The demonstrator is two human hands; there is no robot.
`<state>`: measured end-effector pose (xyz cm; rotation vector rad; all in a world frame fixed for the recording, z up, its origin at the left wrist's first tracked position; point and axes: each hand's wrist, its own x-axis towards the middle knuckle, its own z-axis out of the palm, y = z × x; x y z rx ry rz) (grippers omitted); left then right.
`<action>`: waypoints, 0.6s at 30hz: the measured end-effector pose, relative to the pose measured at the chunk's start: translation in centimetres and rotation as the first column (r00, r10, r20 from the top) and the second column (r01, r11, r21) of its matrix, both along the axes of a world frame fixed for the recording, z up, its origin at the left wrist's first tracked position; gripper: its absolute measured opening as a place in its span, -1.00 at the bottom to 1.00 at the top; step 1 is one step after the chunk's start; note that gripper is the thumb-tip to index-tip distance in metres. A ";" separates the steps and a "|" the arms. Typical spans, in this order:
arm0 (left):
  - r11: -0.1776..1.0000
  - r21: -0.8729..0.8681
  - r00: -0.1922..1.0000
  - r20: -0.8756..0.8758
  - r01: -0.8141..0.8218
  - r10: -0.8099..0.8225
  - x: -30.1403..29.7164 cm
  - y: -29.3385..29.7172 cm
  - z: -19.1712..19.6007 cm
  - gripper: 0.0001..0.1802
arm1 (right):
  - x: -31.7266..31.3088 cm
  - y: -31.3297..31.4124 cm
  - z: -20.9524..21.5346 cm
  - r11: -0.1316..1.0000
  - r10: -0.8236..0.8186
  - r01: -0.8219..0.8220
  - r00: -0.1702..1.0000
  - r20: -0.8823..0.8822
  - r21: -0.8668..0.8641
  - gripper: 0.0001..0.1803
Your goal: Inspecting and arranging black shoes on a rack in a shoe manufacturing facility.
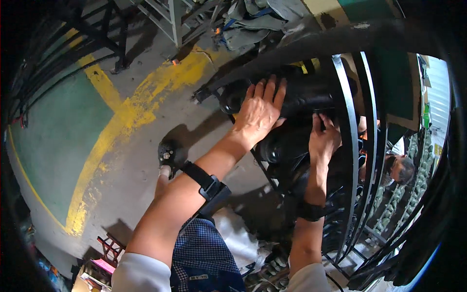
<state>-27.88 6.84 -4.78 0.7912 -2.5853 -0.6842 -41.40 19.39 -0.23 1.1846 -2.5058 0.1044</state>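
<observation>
My left hand (260, 111) lies flat with its fingers spread on a large black cylindrical part (301, 92) that rests in a black metal rack (349, 146). My right hand (323, 137) reaches between the rack's bars just below and to the right, with its fingers curled on the dark part there; what it grips is hidden in shadow. Both forearms wear black wrist straps. More black cylinders (277, 148) sit stacked under the top one.
The concrete floor (146, 121) has green paint and worn yellow lines. A grey metal frame (172, 19) and a heap of cloth stand at the back. Another person (401, 170) is behind the rack at right. A small red stand (109, 248) sits low left.
</observation>
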 end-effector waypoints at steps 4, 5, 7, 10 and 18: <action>1.000 0.001 1.000 -0.028 -0.005 0.005 -0.2 0.2 0.3 -0.03 | -0.3 0.2 0.3 0.995 0.099 -0.100 0.992 -0.076 -0.015 -0.75; 1.000 0.015 1.000 -0.029 -0.003 0.003 -0.1 0.1 0.3 -0.04 | -0.4 0.1 0.3 0.995 0.100 -0.102 0.992 -0.075 -0.017 -0.75; 1.000 0.001 0.999 -0.033 -0.010 0.010 -0.5 0.3 0.4 -0.02 | -0.3 -0.4 0.8 0.991 0.096 -0.105 0.990 -0.105 -0.081 -0.75; 1.000 -0.020 1.000 -0.013 -0.023 0.023 -0.6 0.7 0.2 -0.03 | -0.3 -1.2 2.3 0.979 0.086 -0.112 0.985 -0.153 -0.170 -0.76; 0.999 -0.038 0.999 0.031 -0.033 0.034 -0.6 0.9 -0.2 -0.03 | 2.6 -2.9 1.0 0.957 0.028 0.065 0.950 0.312 -0.283 -0.78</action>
